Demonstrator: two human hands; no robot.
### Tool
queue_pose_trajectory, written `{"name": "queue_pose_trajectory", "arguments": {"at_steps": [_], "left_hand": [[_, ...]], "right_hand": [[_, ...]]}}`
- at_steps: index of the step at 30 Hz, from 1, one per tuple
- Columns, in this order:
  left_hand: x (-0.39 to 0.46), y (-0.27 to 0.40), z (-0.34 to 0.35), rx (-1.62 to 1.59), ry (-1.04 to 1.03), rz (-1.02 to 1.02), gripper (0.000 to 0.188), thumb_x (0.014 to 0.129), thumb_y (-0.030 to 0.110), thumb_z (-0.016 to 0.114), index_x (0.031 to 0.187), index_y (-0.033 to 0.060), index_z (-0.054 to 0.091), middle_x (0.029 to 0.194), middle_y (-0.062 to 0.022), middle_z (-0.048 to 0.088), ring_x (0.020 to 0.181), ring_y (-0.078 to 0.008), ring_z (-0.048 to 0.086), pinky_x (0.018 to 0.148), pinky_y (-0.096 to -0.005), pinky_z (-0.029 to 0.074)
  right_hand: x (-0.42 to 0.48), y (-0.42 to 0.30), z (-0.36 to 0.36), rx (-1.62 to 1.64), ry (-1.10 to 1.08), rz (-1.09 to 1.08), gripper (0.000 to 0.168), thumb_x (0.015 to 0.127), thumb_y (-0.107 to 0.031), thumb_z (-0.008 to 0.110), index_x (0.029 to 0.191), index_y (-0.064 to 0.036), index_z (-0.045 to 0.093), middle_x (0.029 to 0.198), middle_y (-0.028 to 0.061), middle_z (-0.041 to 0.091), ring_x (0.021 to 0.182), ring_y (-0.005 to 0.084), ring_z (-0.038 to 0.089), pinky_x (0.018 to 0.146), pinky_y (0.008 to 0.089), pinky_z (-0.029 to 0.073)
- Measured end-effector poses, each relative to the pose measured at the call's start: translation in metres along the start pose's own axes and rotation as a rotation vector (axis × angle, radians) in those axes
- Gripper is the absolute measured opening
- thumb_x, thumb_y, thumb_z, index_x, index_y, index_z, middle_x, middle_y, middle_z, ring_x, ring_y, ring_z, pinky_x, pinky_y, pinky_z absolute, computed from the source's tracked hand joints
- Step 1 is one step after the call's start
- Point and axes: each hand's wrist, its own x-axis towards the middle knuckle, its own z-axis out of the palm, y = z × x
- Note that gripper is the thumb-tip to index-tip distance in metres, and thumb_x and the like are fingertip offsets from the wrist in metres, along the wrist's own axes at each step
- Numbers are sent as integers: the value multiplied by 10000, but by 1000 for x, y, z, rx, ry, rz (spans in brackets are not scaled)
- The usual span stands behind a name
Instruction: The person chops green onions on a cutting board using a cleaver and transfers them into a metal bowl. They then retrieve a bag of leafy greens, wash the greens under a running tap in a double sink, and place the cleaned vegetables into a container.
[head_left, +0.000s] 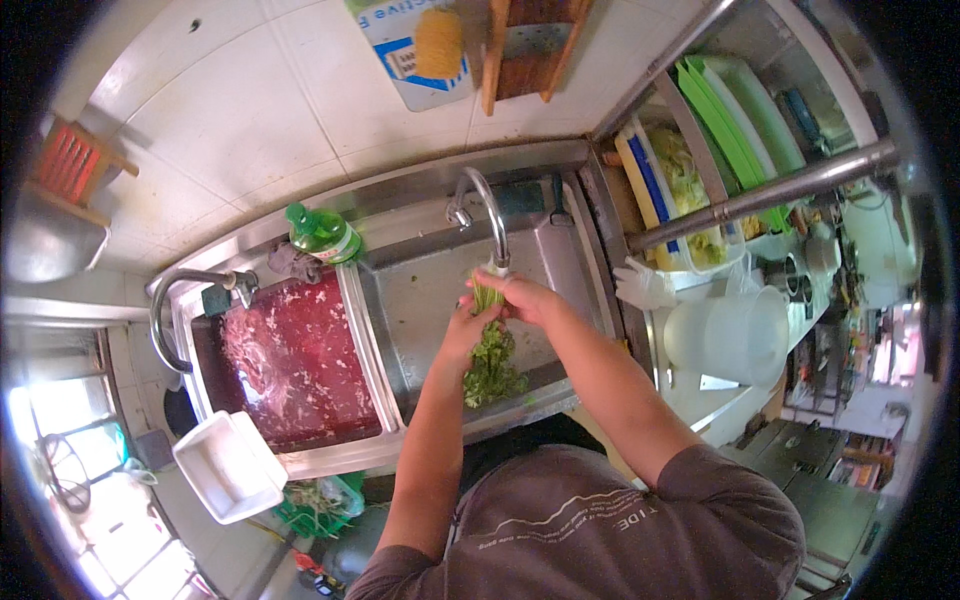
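Observation:
Over the right basin (420, 315) of a steel double sink, a bunch of leafy green herbs (495, 364) is held in both hands. My left hand (466, 326) is closed around the stems from the left. My right hand (525, 296) grips the stem ends from the right, just below the spout of the curved chrome faucet (496, 217). The leaves hang towards the sink's front edge, close to my body. Whether water runs from the spout is hard to tell. Part of the stems is hidden by my fingers.
The left basin holds reddish liquid (300, 360) with pale floating bits; a second faucet (176, 277) overhangs it. A green plastic bottle (326, 234) and a dark rag (295, 261) sit behind the divider. A white tub (231, 469) rests at the left corner. A translucent bucket (724, 337) stands right.

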Motion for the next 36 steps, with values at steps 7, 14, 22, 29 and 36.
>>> {"name": "queue_pose_trajectory", "arguments": {"at_steps": [7, 14, 22, 29, 36], "left_hand": [[4, 6, -1, 137, -160, -17, 599, 878, 118, 678, 1414, 55, 417, 1269, -112, 561, 1122, -217, 568, 918, -343, 479], [18, 2, -12, 1160, -182, 326, 632, 926, 334, 626, 1453, 70, 400, 1362, -185, 525, 1167, -322, 555, 986, -428, 419], [12, 29, 3, 921, -133, 243, 587, 953, 279, 585, 1455, 49, 387, 1360, -213, 523, 1117, -327, 572, 921, -421, 456], [16, 36, -5, 690, -131, 244, 590, 939, 252, 599, 1449, 39, 392, 1353, -216, 525, 1134, -303, 572, 921, -396, 460], [48, -1, -4, 851, -39, 85, 760, 844, 429, 693, 1424, 10, 435, 1321, -172, 545, 1117, -260, 550, 929, -371, 448]], "right_hand": [[49, 58, -18, -128, 214, -495, 341, 914, -350, 579, 849, -32, 684, 830, 95, 673, 819, 203, 594, 739, 391, 481], [82, 47, -15, 117, 577, -355, 373, 952, -377, 576, 803, -45, 652, 678, 90, 614, 548, 171, 603, 508, 387, 500], [24, 13, -6, -11, 611, -230, 380, 884, -433, 679, 787, -72, 747, 725, 88, 691, 652, 189, 617, 599, 401, 482], [33, 12, 3, 270, 277, -194, 293, 954, -349, 584, 951, -84, 711, 897, 67, 705, 916, 178, 645, 766, 391, 504], [106, 104, -53, 428, 86, -830, 280, 891, -195, 677, 1167, -173, 636, 992, 43, 655, 782, 172, 602, 590, 369, 475]]}}
